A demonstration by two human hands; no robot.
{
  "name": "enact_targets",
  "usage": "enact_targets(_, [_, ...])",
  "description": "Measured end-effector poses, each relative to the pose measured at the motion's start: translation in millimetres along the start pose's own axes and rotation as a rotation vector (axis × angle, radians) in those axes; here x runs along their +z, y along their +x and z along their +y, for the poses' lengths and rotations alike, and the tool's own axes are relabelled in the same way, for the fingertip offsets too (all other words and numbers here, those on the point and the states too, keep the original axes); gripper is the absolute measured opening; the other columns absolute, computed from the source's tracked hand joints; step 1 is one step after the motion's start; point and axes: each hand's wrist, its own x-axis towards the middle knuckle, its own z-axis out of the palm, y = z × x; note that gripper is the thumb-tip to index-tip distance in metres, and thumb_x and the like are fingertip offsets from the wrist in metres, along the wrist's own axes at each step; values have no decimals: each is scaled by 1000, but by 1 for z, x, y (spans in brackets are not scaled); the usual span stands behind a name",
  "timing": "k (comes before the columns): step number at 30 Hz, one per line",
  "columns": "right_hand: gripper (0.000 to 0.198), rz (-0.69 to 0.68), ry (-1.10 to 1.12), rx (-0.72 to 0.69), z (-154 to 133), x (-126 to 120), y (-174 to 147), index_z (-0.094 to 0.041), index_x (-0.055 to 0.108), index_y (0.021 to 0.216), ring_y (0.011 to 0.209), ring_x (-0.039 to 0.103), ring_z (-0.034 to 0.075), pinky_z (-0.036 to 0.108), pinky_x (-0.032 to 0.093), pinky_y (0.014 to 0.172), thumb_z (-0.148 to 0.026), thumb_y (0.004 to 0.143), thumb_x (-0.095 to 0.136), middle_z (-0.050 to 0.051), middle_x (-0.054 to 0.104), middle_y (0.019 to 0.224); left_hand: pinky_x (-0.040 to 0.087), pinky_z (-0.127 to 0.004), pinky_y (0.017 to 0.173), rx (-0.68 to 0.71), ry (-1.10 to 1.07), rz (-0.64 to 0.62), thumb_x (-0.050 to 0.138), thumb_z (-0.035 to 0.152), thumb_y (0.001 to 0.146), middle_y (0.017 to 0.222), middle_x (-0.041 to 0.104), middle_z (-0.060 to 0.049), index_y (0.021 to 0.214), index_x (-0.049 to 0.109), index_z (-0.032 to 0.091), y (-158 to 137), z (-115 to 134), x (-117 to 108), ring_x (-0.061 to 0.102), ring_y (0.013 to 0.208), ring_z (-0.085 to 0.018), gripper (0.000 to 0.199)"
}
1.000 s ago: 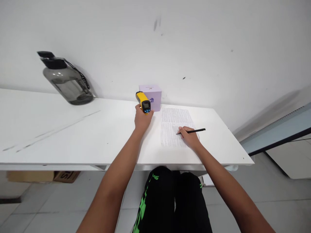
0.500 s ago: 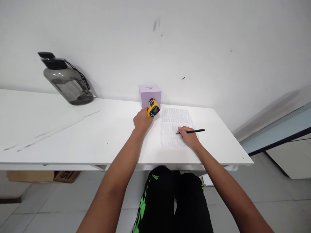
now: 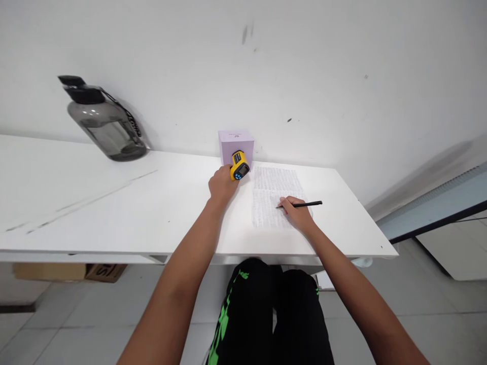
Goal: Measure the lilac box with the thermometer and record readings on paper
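Observation:
My left hand point(image 3: 221, 185) is wrapped round the grip of a yellow and black infrared thermometer point(image 3: 239, 165). Its small screen and blue buttons face me, and its front end points at a lilac box point(image 3: 225, 147) standing against the wall. Between the fingers of my right hand point(image 3: 297, 213) is a slim black pen point(image 3: 310, 204), tip down on a sheet of paper point(image 3: 266, 208). Rows of fine marks cover the paper, too small to read. My right hand rests on the sheet's right side and hides part of it.
A grey see-through water bottle point(image 3: 110, 129) with a black lid stands at the back left of the white table point(image 3: 182, 203). A white wall point(image 3: 323, 61) runs behind. Below the table's front edge, a cardboard box point(image 3: 49, 271) sits at the left.
The view has shifted slightly, so the table and bottle sit a little higher. Both hands keep their holds, and the pen tip remains at nearly the same spot on the paper.

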Motion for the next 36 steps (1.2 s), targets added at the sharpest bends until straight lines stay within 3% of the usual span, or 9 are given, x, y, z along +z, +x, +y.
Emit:
enact_targets(26, [40,4,8,-24,1,-1,0,-21,67,70,56,47,15,30,37,55,-55,86,55,-1,53,57,49,-40,79,-27,-71,17,55,36,83,112,67,-9,110,58,25,4,1,-1,63,102,-29,29])
enact_targets(32, [41,-23,32,-60,3,-1,0,-20,68,69,57,49,15,30,38,58,-54,87,53,-1,53,56,49,-40,86,-32,-262,102,61,27,78,118,67,-9,121,53,25,1,2,3,62,108,-28,44])
enact_targets(36, [45,-22,27,-11,1,-1,-3,-20,67,66,51,45,14,29,35,52,-57,87,51,-1,50,51,51,-37,83,-66,-462,151,60,35,81,107,68,-8,115,55,24,1,4,14,63,99,-24,36])
